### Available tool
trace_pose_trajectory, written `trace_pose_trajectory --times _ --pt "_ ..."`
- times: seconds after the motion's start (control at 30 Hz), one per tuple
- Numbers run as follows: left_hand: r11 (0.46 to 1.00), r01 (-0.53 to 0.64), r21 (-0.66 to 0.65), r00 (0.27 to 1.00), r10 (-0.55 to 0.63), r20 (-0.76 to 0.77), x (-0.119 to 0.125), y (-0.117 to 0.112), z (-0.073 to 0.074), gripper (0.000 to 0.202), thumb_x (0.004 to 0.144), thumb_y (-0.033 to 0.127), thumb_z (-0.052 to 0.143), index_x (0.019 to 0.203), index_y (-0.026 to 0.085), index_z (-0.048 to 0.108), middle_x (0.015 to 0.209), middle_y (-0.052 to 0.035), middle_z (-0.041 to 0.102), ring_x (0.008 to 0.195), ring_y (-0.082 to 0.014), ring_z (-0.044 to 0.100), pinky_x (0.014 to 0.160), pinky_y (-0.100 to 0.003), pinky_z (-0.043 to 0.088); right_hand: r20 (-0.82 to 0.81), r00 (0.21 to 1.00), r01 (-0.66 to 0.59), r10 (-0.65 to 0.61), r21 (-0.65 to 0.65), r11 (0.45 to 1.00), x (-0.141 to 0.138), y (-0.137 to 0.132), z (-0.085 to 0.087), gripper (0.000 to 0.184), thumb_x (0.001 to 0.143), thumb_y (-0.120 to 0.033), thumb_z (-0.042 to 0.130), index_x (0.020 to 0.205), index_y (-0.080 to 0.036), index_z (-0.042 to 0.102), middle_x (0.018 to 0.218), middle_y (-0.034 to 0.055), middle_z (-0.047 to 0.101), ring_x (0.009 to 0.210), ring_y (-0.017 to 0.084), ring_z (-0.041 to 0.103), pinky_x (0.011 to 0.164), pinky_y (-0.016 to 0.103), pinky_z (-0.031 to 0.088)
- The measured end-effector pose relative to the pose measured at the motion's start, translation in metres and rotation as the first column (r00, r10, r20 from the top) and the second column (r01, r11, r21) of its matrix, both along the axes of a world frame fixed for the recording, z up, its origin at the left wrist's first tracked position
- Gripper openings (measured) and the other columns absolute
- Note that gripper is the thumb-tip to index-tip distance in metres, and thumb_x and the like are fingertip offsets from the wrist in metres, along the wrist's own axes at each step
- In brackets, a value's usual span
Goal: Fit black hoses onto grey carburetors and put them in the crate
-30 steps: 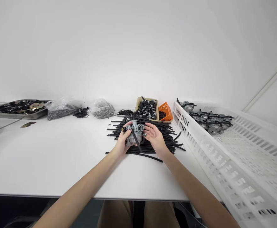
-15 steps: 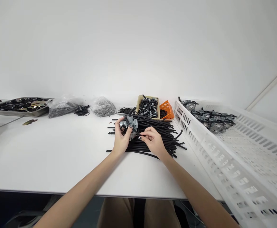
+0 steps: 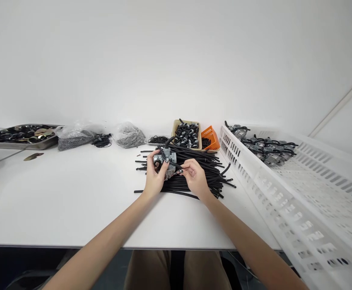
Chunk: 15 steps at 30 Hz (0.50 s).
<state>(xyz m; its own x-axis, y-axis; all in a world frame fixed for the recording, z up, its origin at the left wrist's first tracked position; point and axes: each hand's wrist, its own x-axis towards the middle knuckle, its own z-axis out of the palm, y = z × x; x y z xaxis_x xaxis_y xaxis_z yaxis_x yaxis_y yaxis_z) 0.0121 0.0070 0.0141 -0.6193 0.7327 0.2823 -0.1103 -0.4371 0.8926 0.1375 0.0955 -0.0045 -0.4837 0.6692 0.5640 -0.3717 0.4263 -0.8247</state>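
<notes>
My left hand (image 3: 154,179) is closed around a small grey metal carburetor (image 3: 165,160) held just above a pile of black rubber hoses (image 3: 200,173) on the white table (image 3: 73,193). A curved black hose sticks up from the carburetor's top. My right hand (image 3: 194,178) pinches the end of a black hose (image 3: 177,166) right against the carburetor's right side.
A long white perforated crate (image 3: 284,201) on the right holds several carburetors with hoses (image 3: 266,149) at its far end. Behind the pile stand a beige bin of black parts (image 3: 187,135) and an orange basket (image 3: 210,139). Plastic bags (image 3: 130,136) and a metal tray (image 3: 21,135) lie far left.
The carburetor was turned in my left hand and lifted slightly. My right hand went from open beside it to pinching a hose at its side.
</notes>
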Motion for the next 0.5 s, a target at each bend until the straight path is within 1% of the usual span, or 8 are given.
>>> trace_pose_trajectory --times 0.1,0.17,0.23,0.27,0.33,0.4,0.47,0.5 --pt "1.000 -0.030 0.011 0.997 0.030 -0.076 0.0018 -0.0017 0.0004 0.048 0.081 0.039 0.073 0.122 0.030 0.051 0.099 -0.0003 0.059 0.078 -0.0145 0.059 0.080 -0.029 0.054 0.032 0.998 0.044 -0.045 0.033 0.998 -0.0009 0.0030 -0.0014 0.013 0.079 -0.033 0.070 0.073 -0.022 0.064 0.087 0.0034 0.051 0.075 0.017 0.057 0.067 0.034 0.052" --pt "1.000 -0.021 0.009 0.997 0.021 -0.075 0.0030 -0.0025 0.0011 0.047 0.081 0.039 0.073 0.121 0.030 0.051 0.094 0.0004 0.060 0.073 -0.0142 0.059 0.077 -0.030 0.056 0.068 0.993 0.090 -0.095 0.072 0.993 -0.0009 0.0048 -0.0028 0.013 0.078 -0.030 0.070 0.070 -0.022 0.064 0.084 0.0034 0.053 0.073 0.017 0.054 0.064 0.032 0.049" --pt "1.000 -0.012 0.007 0.998 0.012 -0.063 0.0039 -0.0030 0.0023 0.048 0.080 0.040 0.074 0.121 0.030 0.051 0.090 0.0007 0.060 0.070 -0.0143 0.060 0.073 -0.030 0.057 0.097 0.986 0.127 -0.132 0.059 0.990 -0.0005 0.0068 -0.0046 0.011 0.076 -0.030 0.072 0.074 -0.022 0.064 0.085 0.0029 0.055 0.069 0.015 0.052 0.062 0.031 0.046" --pt "1.000 -0.002 0.009 0.999 0.002 -0.050 0.0042 -0.0033 0.0031 0.048 0.080 0.040 0.074 0.121 0.031 0.051 0.090 0.0008 0.060 0.069 -0.0145 0.060 0.071 -0.031 0.058 0.099 0.987 0.125 -0.127 0.023 0.992 -0.0003 0.0078 -0.0054 0.014 0.074 -0.030 0.074 0.080 -0.022 0.065 0.087 0.0028 0.057 0.068 0.015 0.052 0.062 0.030 0.047" --pt "0.999 0.034 0.018 0.999 -0.034 -0.012 0.0048 -0.0042 0.0047 0.049 0.079 0.042 0.074 0.120 0.031 0.050 0.090 0.0007 0.060 0.067 -0.0150 0.061 0.065 -0.031 0.059 0.073 0.996 0.053 -0.048 -0.080 0.995 0.0003 0.0093 -0.0060 0.037 0.068 -0.032 0.081 0.100 -0.025 0.064 0.099 0.0039 0.061 0.077 0.016 0.058 0.068 0.030 0.050" --pt "0.996 0.083 0.022 0.997 -0.083 0.005 0.0058 -0.0054 0.0061 0.050 0.078 0.043 0.074 0.120 0.031 0.049 0.094 -0.0002 0.061 0.066 -0.0154 0.063 0.061 -0.031 0.060 0.015 0.992 -0.118 0.123 -0.183 0.976 0.0009 0.0092 -0.0046 0.063 0.066 -0.035 0.084 0.122 -0.028 0.056 0.120 0.0062 0.062 0.096 0.019 0.062 0.083 0.032 0.053" --pt "0.992 0.129 0.011 0.992 -0.129 -0.012 0.0071 -0.0069 0.0066 0.051 0.078 0.043 0.074 0.121 0.030 0.050 0.099 -0.0015 0.060 0.069 -0.0156 0.064 0.058 -0.029 0.060 -0.014 0.961 -0.273 0.278 -0.242 0.931 0.0019 0.0075 -0.0015 0.075 0.070 -0.040 0.083 0.135 -0.030 0.047 0.132 0.0074 0.059 0.112 0.022 0.061 0.096 0.037 0.050" --pt "0.988 0.152 0.004 0.988 -0.152 -0.024 0.0076 -0.0074 0.0063 0.051 0.078 0.043 0.074 0.121 0.030 0.050 0.101 -0.0019 0.060 0.070 -0.0156 0.064 0.057 -0.028 0.060 -0.006 0.948 -0.308 0.317 -0.255 0.916 0.0025 0.0063 0.0004 0.077 0.072 -0.042 0.082 0.139 -0.029 0.045 0.132 0.0079 0.060 0.116 0.023 0.061 0.100 0.039 0.049"
